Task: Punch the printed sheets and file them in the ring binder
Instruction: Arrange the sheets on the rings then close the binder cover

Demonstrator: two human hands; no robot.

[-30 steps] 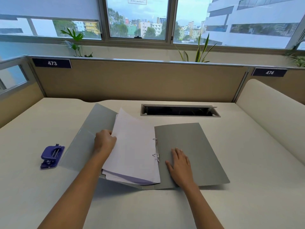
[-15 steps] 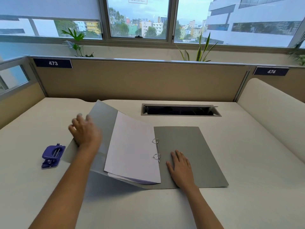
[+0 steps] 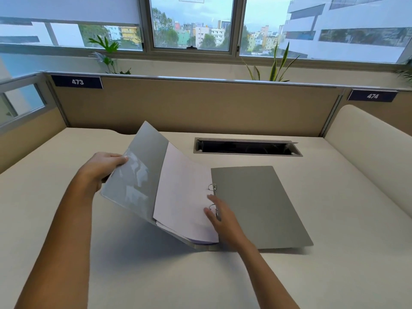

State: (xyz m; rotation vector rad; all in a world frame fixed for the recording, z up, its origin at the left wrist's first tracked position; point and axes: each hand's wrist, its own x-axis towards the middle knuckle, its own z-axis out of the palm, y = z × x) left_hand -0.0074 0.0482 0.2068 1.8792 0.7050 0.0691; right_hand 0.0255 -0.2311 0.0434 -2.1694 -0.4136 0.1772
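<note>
A grey ring binder point(image 3: 258, 204) lies open in the middle of the desk. Its left cover point(image 3: 136, 172) is raised at a slant, and my left hand point(image 3: 100, 168) grips that cover's outer edge. A stack of white printed sheets point(image 3: 182, 192) sits on the two metal rings point(image 3: 213, 188) and leans on the raised cover. My right hand point(image 3: 223, 217) rests flat at the rings, fingers spread, touching the sheets' inner edge and covering the lower ring. The hole punch is out of sight, hidden behind my left arm.
A dark cable slot point(image 3: 245, 147) is cut into the desk behind the binder. A beige partition point(image 3: 200, 105) with labels 473 and 474 closes the back. A padded divider point(image 3: 367, 148) runs along the right side. Plants stand on the window sill.
My left hand left the sheets, took the left cover's edge and lifted it to a steeper slant. My right hand slid left from the right cover onto the rings.
</note>
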